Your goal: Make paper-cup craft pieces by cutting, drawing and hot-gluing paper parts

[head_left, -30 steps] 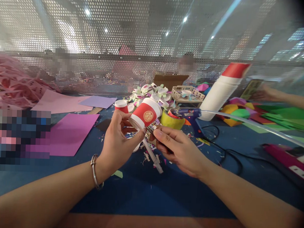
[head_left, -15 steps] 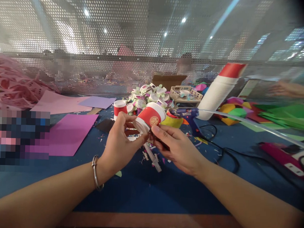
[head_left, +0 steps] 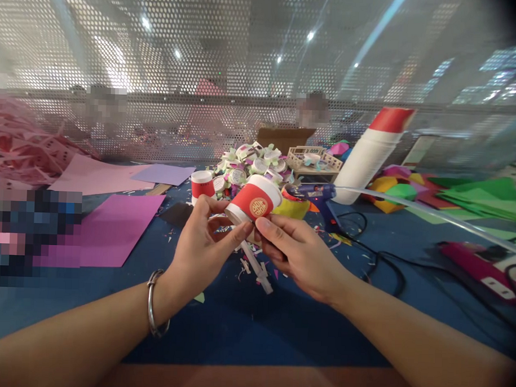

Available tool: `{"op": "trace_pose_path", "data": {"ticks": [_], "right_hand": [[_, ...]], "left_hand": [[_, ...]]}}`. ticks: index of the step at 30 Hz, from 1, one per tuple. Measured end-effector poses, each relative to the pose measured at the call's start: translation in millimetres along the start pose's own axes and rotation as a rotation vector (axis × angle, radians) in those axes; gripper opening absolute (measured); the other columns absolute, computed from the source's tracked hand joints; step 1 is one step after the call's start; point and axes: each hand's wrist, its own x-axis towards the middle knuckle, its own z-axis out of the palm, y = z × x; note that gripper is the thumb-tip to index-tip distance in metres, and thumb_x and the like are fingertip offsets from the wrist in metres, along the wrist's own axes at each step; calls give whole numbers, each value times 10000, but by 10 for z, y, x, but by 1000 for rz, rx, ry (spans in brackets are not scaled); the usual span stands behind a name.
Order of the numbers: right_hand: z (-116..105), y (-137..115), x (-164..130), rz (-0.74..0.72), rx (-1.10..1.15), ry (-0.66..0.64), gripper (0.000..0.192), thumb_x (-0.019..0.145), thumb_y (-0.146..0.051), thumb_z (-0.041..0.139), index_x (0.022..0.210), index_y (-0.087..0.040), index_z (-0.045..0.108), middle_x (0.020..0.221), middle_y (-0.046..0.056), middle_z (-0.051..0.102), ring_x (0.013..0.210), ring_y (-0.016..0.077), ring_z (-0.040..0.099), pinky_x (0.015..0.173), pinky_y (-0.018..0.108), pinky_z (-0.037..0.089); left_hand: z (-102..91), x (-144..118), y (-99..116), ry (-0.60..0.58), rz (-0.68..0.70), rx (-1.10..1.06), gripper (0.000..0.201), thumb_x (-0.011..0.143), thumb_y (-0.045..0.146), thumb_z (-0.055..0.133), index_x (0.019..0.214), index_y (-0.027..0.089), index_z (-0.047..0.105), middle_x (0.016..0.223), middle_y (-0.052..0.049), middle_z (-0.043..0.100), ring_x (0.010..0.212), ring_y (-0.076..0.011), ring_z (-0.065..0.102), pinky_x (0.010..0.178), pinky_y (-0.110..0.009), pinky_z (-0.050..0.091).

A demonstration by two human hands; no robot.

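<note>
A red-and-white paper cup [head_left: 254,198] with a gold round emblem is tilted above the table, its wider end up and to the right. My left hand [head_left: 208,237] grips its lower left end between thumb and fingers. Against the cup's lower right side, my right hand [head_left: 292,245] is closed, thumb on the edge; its fingertips are partly hidden. Behind the left fingers stands a second red-and-white cup [head_left: 203,186]. A blue glue gun [head_left: 321,201] with a long clear glue stick [head_left: 427,208] rests to the right. Below the hands is a translucent stick [head_left: 257,268].
Small paper-and-cup pieces [head_left: 259,159] are heaped behind the cup. A tall stack of cups [head_left: 371,155] leans at the right, near green paper [head_left: 490,196] and a magenta power strip [head_left: 479,272] with black cables. Purple sheets [head_left: 108,228] and pink cut pieces [head_left: 22,146] lie left.
The cup has turned slightly, so its gold emblem faces me more. Both hands keep nearly the same place. Another person's hand at the far right has left view.
</note>
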Motion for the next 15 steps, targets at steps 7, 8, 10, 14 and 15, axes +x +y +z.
{"op": "trace_pose_path", "data": {"ticks": [7,8,10,14,15], "right_hand": [[-7,27,-15,-62,-136,55,423,932,-554,611,758,-181,513,549,-89,321,450,38,260,388,193,174],[-11,28,-12,-65,-160,57,431,931,-561,607,752,-183,507,545,-89,322,450,38,261,389,194,177],[-18,25,-7,-82,-202,56,441,931,-569,603,741,-185,497,548,-88,329,452,38,271,394,197,186],[-29,8,-13,-124,-258,52,454,935,-575,592,727,-187,485,565,-86,325,451,37,295,403,208,198],[-31,5,-17,-132,-270,52,455,938,-576,586,725,-187,485,563,-88,319,448,38,296,404,211,197]], "left_hand": [[29,-53,1,-27,-46,-108,356,818,260,772,934,223,438,920,-26,689,833,-166,696,697,-277,585],[32,-58,3,-27,-55,-116,355,821,256,772,935,223,438,914,-25,690,826,-161,695,685,-264,581],[35,-64,10,-25,-65,-124,349,829,248,769,940,222,439,907,-23,694,817,-151,692,669,-247,573],[31,-67,22,-34,-30,-134,337,845,236,758,940,222,435,928,-23,695,841,-155,697,700,-259,579],[31,-69,24,-35,-17,-133,337,847,235,757,943,222,435,942,-27,693,857,-161,699,710,-267,582]]}}
